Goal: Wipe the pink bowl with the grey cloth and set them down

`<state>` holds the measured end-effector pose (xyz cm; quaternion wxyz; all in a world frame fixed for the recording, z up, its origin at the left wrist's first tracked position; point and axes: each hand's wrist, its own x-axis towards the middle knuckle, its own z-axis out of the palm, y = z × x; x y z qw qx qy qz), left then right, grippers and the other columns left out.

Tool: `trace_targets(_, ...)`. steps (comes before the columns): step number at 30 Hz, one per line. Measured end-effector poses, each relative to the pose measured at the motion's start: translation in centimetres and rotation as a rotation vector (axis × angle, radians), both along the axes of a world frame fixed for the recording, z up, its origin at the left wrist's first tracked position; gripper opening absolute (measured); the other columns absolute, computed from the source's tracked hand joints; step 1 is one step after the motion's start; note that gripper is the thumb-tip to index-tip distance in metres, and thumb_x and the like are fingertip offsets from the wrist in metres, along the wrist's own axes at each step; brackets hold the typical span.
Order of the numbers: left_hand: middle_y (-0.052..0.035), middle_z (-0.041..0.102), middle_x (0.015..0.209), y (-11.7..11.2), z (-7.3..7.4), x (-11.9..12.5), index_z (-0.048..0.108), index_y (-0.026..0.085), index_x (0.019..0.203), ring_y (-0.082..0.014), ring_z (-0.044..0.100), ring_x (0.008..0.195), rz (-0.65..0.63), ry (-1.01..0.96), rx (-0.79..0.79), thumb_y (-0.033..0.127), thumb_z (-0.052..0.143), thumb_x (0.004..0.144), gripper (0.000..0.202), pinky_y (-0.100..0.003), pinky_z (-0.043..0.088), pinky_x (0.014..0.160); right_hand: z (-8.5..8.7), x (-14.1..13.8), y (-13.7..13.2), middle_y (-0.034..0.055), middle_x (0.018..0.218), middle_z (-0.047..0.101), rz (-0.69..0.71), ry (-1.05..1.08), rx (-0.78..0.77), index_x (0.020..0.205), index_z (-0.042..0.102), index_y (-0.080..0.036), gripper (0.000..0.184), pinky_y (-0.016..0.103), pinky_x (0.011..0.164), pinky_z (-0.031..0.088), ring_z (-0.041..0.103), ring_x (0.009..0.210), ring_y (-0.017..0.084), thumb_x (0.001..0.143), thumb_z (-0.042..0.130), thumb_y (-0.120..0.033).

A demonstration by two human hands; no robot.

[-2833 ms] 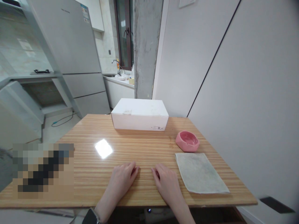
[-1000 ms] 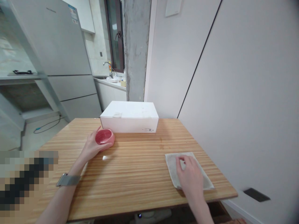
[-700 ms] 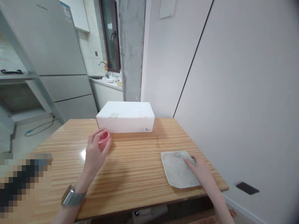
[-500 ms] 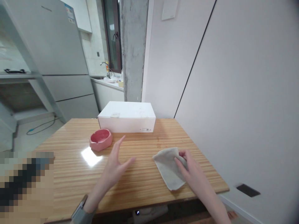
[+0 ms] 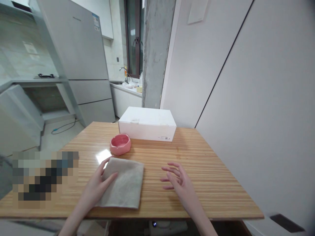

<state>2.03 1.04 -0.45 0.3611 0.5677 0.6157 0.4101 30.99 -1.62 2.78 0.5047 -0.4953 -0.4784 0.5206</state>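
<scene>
A folded grey cloth (image 5: pixel 125 186) lies toward the front left of the wooden table (image 5: pixel 211 190). My left hand (image 5: pixel 99 182) grips its left edge, thumb on top; the other fingers are partly hidden behind the cloth. To the right of the cloth, and apart from it, my right hand (image 5: pixel 177 180) hovers over the wood with its fingers spread and loosely curved, holding nothing. Just beyond the cloth sits a pink ashtray (image 5: pixel 120 145) with notches in its rim.
A white box (image 5: pixel 147 124) stands at the table's back edge, behind the ashtray. A pixelated patch (image 5: pixel 45 178) covers something at the table's left. The white wall (image 5: pixel 265 114) runs along the right side. A fridge (image 5: pixel 73 52) and sink counter are farther back.
The cloth has passed from my right hand to my left and moved left, now lying flatter. My right hand has opened. The view has turned left.
</scene>
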Motion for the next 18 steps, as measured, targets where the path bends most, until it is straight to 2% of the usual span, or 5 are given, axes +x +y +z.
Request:
trace_targets(4, -0.0106, 0.061, 0.116, 1.1, -2.2, -6.7, 0.032, 0.022, 0.136, -0.0315, 0.062, 0.098, 0.187, 0.555, 0.042, 0.052, 0.048, 0.078, 0.068, -0.041, 0.048, 0.082, -3.5, 1.9, 0.2, 0.0071, 0.083, 0.066, -0.085, -0.105, -0.039, 0.088, 0.055, -0.019, 0.048, 0.026, 0.046, 0.049, 0.064, 0.061, 0.017, 0.068, 0.061, -0.062)
trace_targets(7, -0.0143, 0.057, 0.121, 0.3, -1.6, -7.6, 0.026, 0.017, 0.14, -0.0326, 0.059, 0.102, 0.226, 0.817, 0.094, 0.049, 0.041, 0.083, 0.067, -0.042, 0.046, 0.085, -5.1, 3.2, 0.0, 0.0066, 0.076, 0.065, -0.128, -0.199, -0.046, 0.081, 0.056, -0.018, 0.047, 0.025, 0.044, 0.045, 0.06, 0.056, 0.016, 0.071, 0.057, -0.064)
trace_targets(12, -0.0208, 0.052, 0.122, -1.3, 0.8, -1.6, 0.038, 0.012, 0.134, -0.039, 0.053, 0.106, 0.429, 1.115, 0.285, 0.045, 0.036, 0.088, 0.057, -0.052, 0.041, 0.086, -5.5, 3.5, 0.0, 0.0052, 0.076, 0.064, -0.182, -0.571, 0.116, 0.082, 0.058, -0.02, 0.033, 0.029, 0.061, 0.047, 0.06, 0.065, 0.017, 0.086, 0.046, -0.05)
trace_targets(15, -0.0113, 0.061, 0.107, -1.2, 0.5, 3.4, 0.049, 0.017, 0.121, -0.0244, 0.06, 0.095, 0.188, 0.918, 0.429, 0.04, 0.038, 0.09, 0.04, -0.036, 0.046, 0.085, -5.6, 2.4, 0.2, 0.0037, 0.073, 0.061, -0.167, -0.895, 0.305, 0.075, 0.056, -0.021, 0.027, 0.03, 0.066, 0.043, 0.057, 0.069, 0.018, 0.091, 0.042, -0.038)
trace_targets(18, -0.0039, 0.066, 0.085, -0.7, -0.7, 7.1, 0.056, 0.019, 0.104, -0.0167, 0.064, 0.072, -0.125, 0.819, 0.316, 0.033, 0.036, 0.092, 0.027, -0.027, 0.047, 0.064, -6.1, 1.3, 0.4, 0.0023, 0.07, 0.058, -0.138, -1.128, 0.42, 0.07, 0.052, -0.021, 0.025, 0.028, 0.063, 0.038, 0.055, 0.067, 0.017, 0.092, 0.04, -0.028)
